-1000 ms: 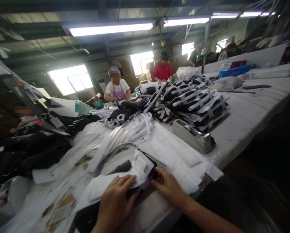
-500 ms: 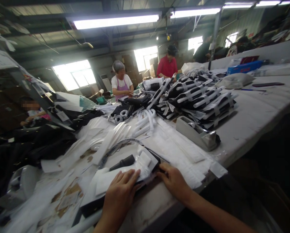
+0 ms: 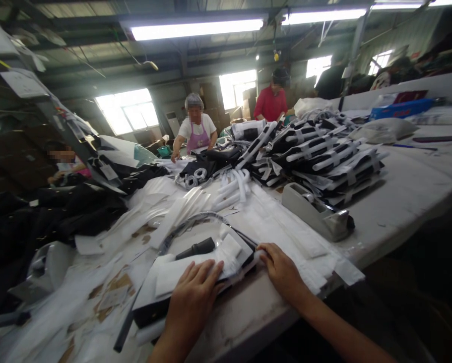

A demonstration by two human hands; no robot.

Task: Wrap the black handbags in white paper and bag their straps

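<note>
A black bag (image 3: 146, 311) lies at the near table edge with white foam sheeting (image 3: 169, 282) over its top. A plastic-wrapped handle (image 3: 199, 218) arcs behind it, and a short dark strap piece (image 3: 196, 249) rests on the foam. My left hand (image 3: 195, 297) is flat on the foam, fingers stretched out. At the bag's right end, my right hand (image 3: 284, 275) pinches the edge between thumb and fingers; part of that grip is hidden. A white tube (image 3: 150, 331) shows below the bag's front left.
A grey tape dispenser (image 3: 316, 212) stands to the right, with another dispenser (image 3: 52, 275) at left. White sheets (image 3: 286, 227) cover the table's middle. Wrapped black bags (image 3: 324, 156) are piled behind. Co-workers, one in a purple apron (image 3: 198, 138), are across the table.
The view has shifted slightly, so the scene sits further right. My right hand's fingers have moved a little along the bag's right end. My left hand stays on the foam.
</note>
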